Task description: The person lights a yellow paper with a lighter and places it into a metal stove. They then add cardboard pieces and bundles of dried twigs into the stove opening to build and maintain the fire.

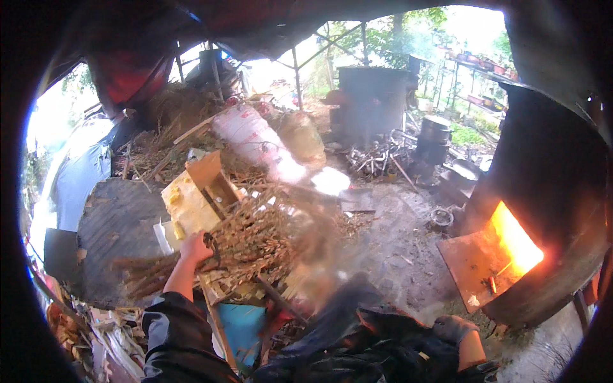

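My left hand is closed at a bundle of dry brown twigs, whose thin stems stick out to the left and leafy ends fan to the right. A dark curved piece shows at my fingers; I cannot make out what it is. Low on the right, beside my dark clothing, my right hand looks grey, as if gloved. Its fingers are not clear, and nothing plainly shows in it.
Fire glows in the opening of a large dark drum-like stove at right, with a rusty metal plate before it. Cardboard, a blue container and pale sacks lie around. Blackened pots stand farther back.
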Tool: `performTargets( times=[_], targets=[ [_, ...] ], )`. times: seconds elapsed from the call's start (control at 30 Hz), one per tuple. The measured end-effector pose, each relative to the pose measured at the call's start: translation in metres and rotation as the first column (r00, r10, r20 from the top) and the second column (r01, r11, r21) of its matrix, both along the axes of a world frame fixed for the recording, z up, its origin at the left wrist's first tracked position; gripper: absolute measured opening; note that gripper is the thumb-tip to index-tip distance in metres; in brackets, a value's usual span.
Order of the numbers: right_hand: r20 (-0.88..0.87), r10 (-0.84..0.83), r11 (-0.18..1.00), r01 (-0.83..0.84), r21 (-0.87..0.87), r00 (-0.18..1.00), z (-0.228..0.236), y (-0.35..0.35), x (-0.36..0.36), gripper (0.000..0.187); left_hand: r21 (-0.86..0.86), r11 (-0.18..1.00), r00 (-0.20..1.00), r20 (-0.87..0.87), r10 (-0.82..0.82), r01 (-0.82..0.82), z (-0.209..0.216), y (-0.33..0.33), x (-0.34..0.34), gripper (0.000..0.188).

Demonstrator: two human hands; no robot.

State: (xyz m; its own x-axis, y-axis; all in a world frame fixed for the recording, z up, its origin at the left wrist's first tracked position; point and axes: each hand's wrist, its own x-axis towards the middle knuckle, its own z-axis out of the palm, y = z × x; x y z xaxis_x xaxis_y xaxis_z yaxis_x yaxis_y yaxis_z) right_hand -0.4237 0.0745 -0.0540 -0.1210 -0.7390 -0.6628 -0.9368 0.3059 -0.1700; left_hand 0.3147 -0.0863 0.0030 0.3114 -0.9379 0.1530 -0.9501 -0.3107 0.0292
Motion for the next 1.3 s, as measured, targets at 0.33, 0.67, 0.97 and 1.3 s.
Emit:
performTargets(
  times=[0.33, 0.67, 0.97, 1.3],
  targets=[
    [-0.033, -0.018, 0.999, 0.017, -0.043, 0.999, -0.012, 0.002, -0.004, 0.045, -0.368, 0.914, 0.985, -0.101, 0.141, -0.169, 0.098, 0.027, 0.056, 0.066],
    [0.295, 0.192, 0.877, -0.028, -0.480, 0.936, -0.002, 0.000, -0.005, 0.043, -0.469, 0.880, 0.439, -0.808, -0.394, -0.074, 0.122, -0.039, -0.010, 0.043],
    [0.937, 0.177, 0.794, 0.519, -0.317, 0.300, 0.046, -0.030, 0.080, 0.068, -0.264, 0.918, 0.346, -0.867, -0.360, 0.295, 0.105, -0.088, -0.225, 0.034],
    [0.906, 0.408, 0.532, 0.835, -0.141, -0.108, 0.004, -0.062, 0.091, 0.062, -0.055, 0.630, 0.227, -0.905, -0.359, 0.775, 0.045, -0.043, -0.403, 0.052]
  ],
)
